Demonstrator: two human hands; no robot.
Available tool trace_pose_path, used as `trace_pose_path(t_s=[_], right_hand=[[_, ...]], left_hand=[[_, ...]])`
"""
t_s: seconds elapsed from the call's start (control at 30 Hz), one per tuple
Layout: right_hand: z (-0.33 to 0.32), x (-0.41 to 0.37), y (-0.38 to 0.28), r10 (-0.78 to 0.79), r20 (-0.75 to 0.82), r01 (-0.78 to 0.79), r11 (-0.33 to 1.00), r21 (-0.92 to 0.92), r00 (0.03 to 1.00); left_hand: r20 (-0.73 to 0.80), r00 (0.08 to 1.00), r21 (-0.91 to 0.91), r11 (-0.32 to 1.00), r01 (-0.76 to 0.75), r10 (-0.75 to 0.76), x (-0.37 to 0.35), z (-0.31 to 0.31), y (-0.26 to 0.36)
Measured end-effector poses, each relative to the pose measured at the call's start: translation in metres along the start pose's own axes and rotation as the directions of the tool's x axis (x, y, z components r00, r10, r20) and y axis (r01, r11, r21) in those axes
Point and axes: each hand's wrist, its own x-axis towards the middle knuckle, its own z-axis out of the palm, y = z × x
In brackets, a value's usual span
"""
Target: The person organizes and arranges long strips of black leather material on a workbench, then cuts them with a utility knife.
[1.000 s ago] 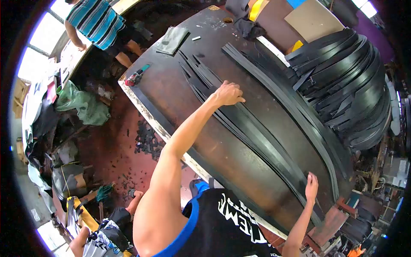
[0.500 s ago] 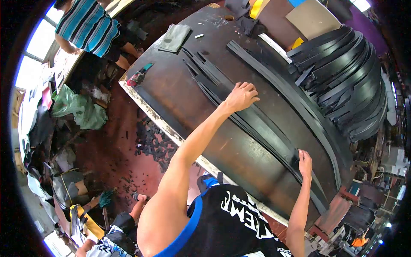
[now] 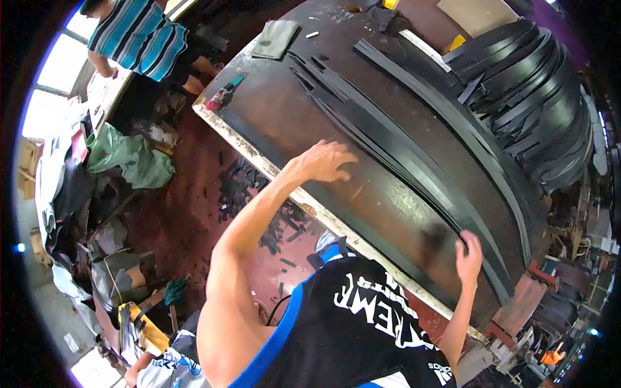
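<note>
Long black strips [image 3: 414, 169], apparently leather or rubber, lie in a curved bundle along the dark table [image 3: 284, 123]. My left hand [image 3: 325, 161] is over the table on the near side of the bundle, its fingers bent and apart with nothing in them. At the bundle's right part is my right hand [image 3: 469, 255], slightly blurred, with a gap between thumb and fingers at the near edge of the strips. A second band of long strips [image 3: 446, 116] runs parallel on the far side.
A big pile of black strips [image 3: 537, 97] is heaped at the far right. A folded grey cloth [image 3: 276, 39], a white piece [image 3: 312, 34] and a red-and-teal tool [image 3: 224, 94] lie on the table. A person in a striped shirt [image 3: 139, 42] stands at the upper left. Black scraps [image 3: 249, 194] litter the floor.
My left hand has come off the strips and moved back toward the table's near edge. My right hand has turned, its fingers more apart. The whole view has shifted slightly.
</note>
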Motion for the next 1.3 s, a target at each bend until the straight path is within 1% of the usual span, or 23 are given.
trace_pose_path(t_s=[0.03, 0.07, 0.1, 0.13, 0.17, 0.2, 0.27, 0.3, 0.37, 0.4, 0.5, 0.57, 0.63, 0.73, 0.8, 0.83, 0.9, 1.0, 1.07, 1.17, 1.2, 1.23, 1.3], right_hand=[[0.002, -0.021, -0.002, -0.012, 0.039, 0.012, 1.0, -0.003, 0.999], [0.007, -0.04, -0.004, -0.037, 0.078, 0.038, 0.999, -0.01, 0.996], [0.013, -0.057, -0.007, -0.061, 0.116, 0.064, 0.998, -0.017, 0.991], [0.021, -0.071, -0.012, -0.027, 0.147, 0.03, 0.999, -0.014, 0.989], [0.029, -0.085, -0.014, 0.009, 0.181, -0.007, 1.0, -0.014, 0.983], [0.043, -0.097, -0.008, -0.014, 0.193, 0.021, 0.999, -0.037, 0.981], [0.065, -0.111, -0.01, -0.001, 0.203, 0.008, 0.999, -0.036, 0.979], [0.073, -0.114, -0.013, 0.012, 0.198, -0.007, 1.0, -0.025, 0.98], [0.083, -0.117, -0.016, 0.029, 0.169, -0.026, 0.999, -0.022, 0.985], [0.086, -0.117, -0.018, 0.045, 0.141, -0.042, 0.999, -0.024, 0.989], [0.091, -0.119, -0.016, 0.056, 0.118, -0.053, 0.998, -0.03, 0.991], [0.091, -0.12, -0.015, 0.028, 0.101, -0.025, 0.999, -0.031, 0.995], [0.093, -0.119, -0.011, -0.005, 0.074, 0.007, 1.0, -0.023, 0.997], [0.1, -0.119, -0.003, 0.016, 0.107, -0.01, 0.999, -0.05, 0.994], [0.104, -0.119, 0.0, -0.033, 0.091, 0.047, 0.987, -0.153, 0.995], [0.101, -0.119, -0.004, -0.044, 0.07, 0.053, 0.99, -0.132, 0.997], [0.105, -0.119, -0.001, -0.044, 0.065, 0.052, 0.991, -0.127, 0.997], [0.106, -0.121, -0.007, 0.025, 0.077, -0.015, 0.992, -0.129, 0.997], [0.106, -0.123, -0.018, 0.003, 0.06, 0.005, 0.991, -0.131, 0.998], [0.117, -0.11, -0.046, -0.041, 0.015, 0.042, 0.994, -0.103, 0.999], [0.123, -0.106, -0.059, -0.061, 0.0, 0.061, 0.995, -0.076, 0.998], [0.127, -0.097, -0.072, -0.057, 0.02, 0.058, 0.996, -0.066, 0.998], [0.135, -0.078, -0.104, -0.016, 0.068, 0.02, 0.998, -0.053, 0.998]], left_hand=[[0.156, 0.986, 0.078, 0.996, 0.044, -0.056, -0.015, -0.001, 0.0], [0.158, 0.986, 0.08, 0.996, 0.047, -0.059, -0.028, -0.001, -0.001], [0.22, 0.97, 0.169, 0.984, 0.062, -0.099, -0.04, 0.001, -0.004], [0.279, 0.95, 0.257, 0.964, 0.069, -0.142, -0.05, 0.003, -0.009], [0.285, 0.948, 0.257, 0.964, 0.069, -0.144, -0.06, 0.011, -0.019], [0.241, 0.961, 0.326, 0.944, 0.047, -0.132, -0.068, 0.023, -0.03], [0.144, 0.987, 0.429, 0.903, 0.0, -0.068, -0.079, 0.025, -0.034], [0.146, 0.987, 0.432, 0.902, 0.0, -0.07, -0.082, 0.027, -0.036], [0.054, 0.999, 0.378, 0.926, -0.017, -0.003, -0.085, 0.034, -0.045], [-0.002, 1.0, 0.393, 0.919, -0.025, 0.028, -0.086, 0.036, -0.045], [0.03, 0.998, 0.395, 0.917, -0.054, 0.046, -0.085, 0.038, -0.047], [0.005, 0.997, 0.382, 0.921, -0.078, 0.083, -0.083, 0.041, -0.054], [-0.007, 0.998, 0.368, 0.929, -0.049, 0.055, -0.082, 0.038, -0.048], [-0.024, 0.999, 0.393, 0.919, -0.024, 0.036, -0.079, 0.043, -0.05], [-0.003, 1.0, 0.389, 0.921, -0.015, 0.017, -0.078, 0.041, -0.047], [0.02, 1.0, 0.382, 0.924, -0.014, 0.006, -0.078, 0.041, -0.048], [0.022, 1.0, 0.424, 0.906, -0.016, 0.007, -0.079, 0.04, -0.051], [0.012, 0.999, 0.405, 0.913, -0.049, 0.048, -0.082, 0.042, -0.055], [0.055, 0.998, 0.37, 0.928, -0.033, 0.014, -0.086, 0.038, -0.06], [0.075, 0.997, 0.395, 0.918, -0.033, 0.004, -0.099, 0.01, -0.086], [0.06, 0.997, 0.391, 0.92, 0.011, -0.038, -0.108, -0.004, -0.093], [0.038, 0.999, 0.497, 0.868, 0.009, -0.032, -0.114, -0.011, -0.117], [0.046, 0.995, 0.49, 0.87, 0.054, -0.088, -0.127, -0.03, -0.155]])
